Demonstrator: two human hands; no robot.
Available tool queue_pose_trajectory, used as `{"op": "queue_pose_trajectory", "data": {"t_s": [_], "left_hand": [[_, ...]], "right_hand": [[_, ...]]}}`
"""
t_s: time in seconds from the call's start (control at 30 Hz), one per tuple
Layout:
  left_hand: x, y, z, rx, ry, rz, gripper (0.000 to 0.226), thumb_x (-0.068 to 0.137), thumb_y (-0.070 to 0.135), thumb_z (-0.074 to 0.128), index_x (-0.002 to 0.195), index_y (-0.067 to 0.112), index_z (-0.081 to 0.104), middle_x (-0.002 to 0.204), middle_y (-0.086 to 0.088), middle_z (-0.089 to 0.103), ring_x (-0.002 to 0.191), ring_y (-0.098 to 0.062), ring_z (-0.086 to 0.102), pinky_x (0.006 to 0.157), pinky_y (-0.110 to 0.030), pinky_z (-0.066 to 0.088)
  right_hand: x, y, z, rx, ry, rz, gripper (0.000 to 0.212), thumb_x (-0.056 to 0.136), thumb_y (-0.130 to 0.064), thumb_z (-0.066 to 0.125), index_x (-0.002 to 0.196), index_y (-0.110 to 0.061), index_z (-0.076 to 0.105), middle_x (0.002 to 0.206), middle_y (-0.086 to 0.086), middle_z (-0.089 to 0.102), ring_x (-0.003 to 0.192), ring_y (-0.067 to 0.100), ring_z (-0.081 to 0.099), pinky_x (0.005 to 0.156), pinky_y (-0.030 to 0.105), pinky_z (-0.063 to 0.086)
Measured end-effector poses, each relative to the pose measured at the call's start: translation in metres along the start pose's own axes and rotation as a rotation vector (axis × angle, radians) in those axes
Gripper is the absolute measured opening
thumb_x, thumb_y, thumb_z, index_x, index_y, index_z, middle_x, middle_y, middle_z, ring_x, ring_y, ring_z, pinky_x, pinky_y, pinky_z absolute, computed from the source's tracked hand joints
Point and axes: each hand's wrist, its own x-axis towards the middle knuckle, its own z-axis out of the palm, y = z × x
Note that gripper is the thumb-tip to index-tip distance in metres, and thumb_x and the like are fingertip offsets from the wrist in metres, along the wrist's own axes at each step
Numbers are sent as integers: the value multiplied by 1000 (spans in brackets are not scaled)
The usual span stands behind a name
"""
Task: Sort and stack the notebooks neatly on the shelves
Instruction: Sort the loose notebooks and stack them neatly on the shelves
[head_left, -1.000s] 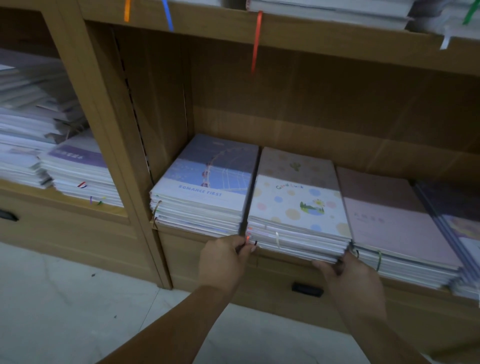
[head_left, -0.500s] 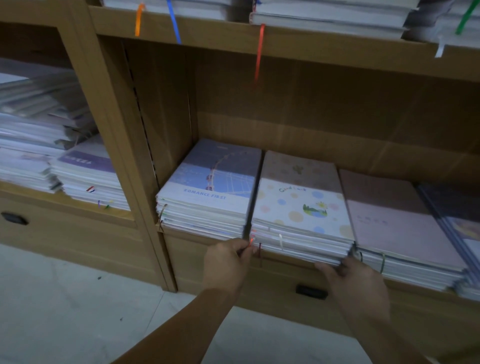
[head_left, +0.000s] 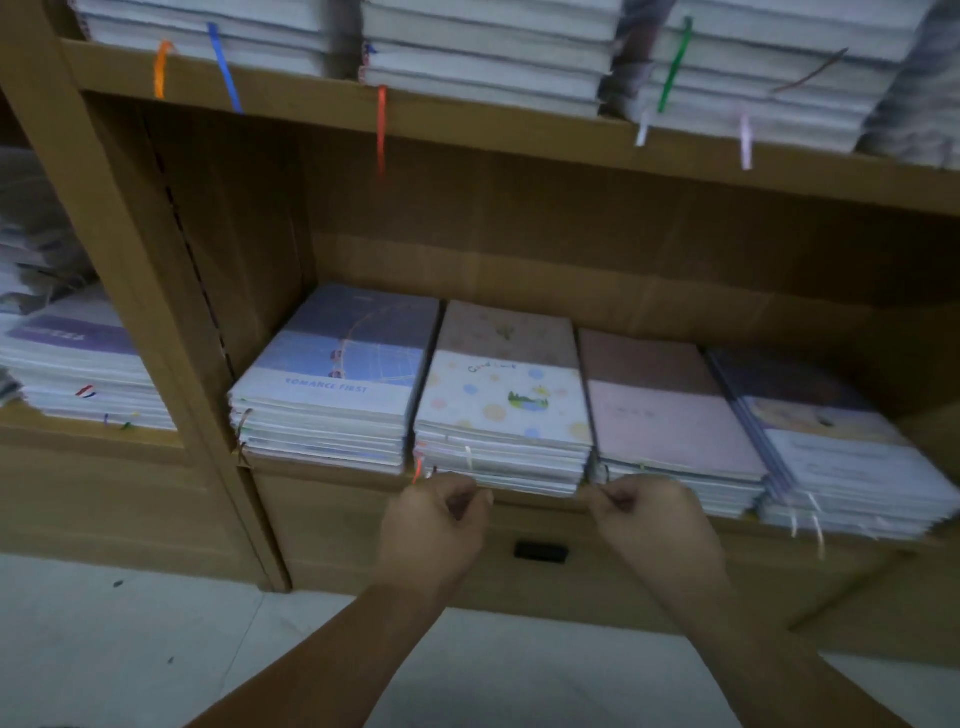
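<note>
"Four stacks of notebooks on the lower shelf, side by side?"

"Yes. From the left: a blue stack with 'ROMANCE FIRST' on the top cover, a polka-dot stack, a pink stack and a dark stack that sits a little askew and overhangs the front edge."

"Where are the hands?"

"Both are at the front of the polka-dot stack. The left hand is under its front left corner, beside a short orange ribbon hanging from the pages. The right hand is at its front right corner, where that stack meets the pink one."

"Grasping it?"

"The fingers of both are curled in tight, with the knuckles up against the lowest notebooks. I cannot tell whether either is pinching a cover or a ribbon, or is simply clenched; the frame is too blurred there."

"And around them?"

"The upper shelf carries more white notebook piles, with coloured ribbons dangling over its edge. The compartment to the left holds another pile. A dark drawer handle sits below, between the two wrists, above the pale floor."
</note>
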Motion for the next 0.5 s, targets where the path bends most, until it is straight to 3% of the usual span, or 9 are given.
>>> {"op": "queue_pose_trajectory", "data": {"t_s": [0.1,0.17,0.27,0.33,0.43,0.5], "left_hand": [[-14,30,23,-87,-136,86,21,82,40,64,88,21,72,73,5,72,70,-9,69,70,-37,58],[-20,43,39,-118,-183,98,24,81,38,64,96,22,73,83,7,75,81,-7,71,79,-38,60],[-24,57,62,-125,-276,87,53,79,44,63,128,23,69,115,11,73,110,0,65,98,-34,55],[-24,63,79,-152,-294,51,65,78,47,64,140,26,60,125,21,64,121,4,57,105,-32,51],[-22,61,102,-187,-261,29,49,79,41,67,125,56,55,110,45,59,113,21,52,100,-18,47],[-22,61,111,-189,-275,35,56,85,37,69,133,57,47,125,46,53,124,18,47,105,-18,42]], "right_hand": [[7,19,-35,2,51,-48,48,91,-45,61,54,-15,51,50,-2,49,49,10,48,54,33,45],[14,37,-54,35,90,-27,39,92,-38,65,60,-18,59,53,-4,56,55,7,55,60,34,51],[13,67,-67,144,182,65,13,95,-30,65,93,-19,71,81,-7,67,76,8,62,72,33,54],[9,89,-65,233,210,183,21,97,-24,62,115,-15,66,93,-4,64,83,8,59,73,29,49],[8,107,-54,299,172,268,19,97,-17,59,115,-12,62,91,-2,62,84,8,59,72,30,51],[8,110,-47,310,179,273,12,96,-15,58,107,-18,60,85,-2,63,80,9,61,71,32,51]]}}
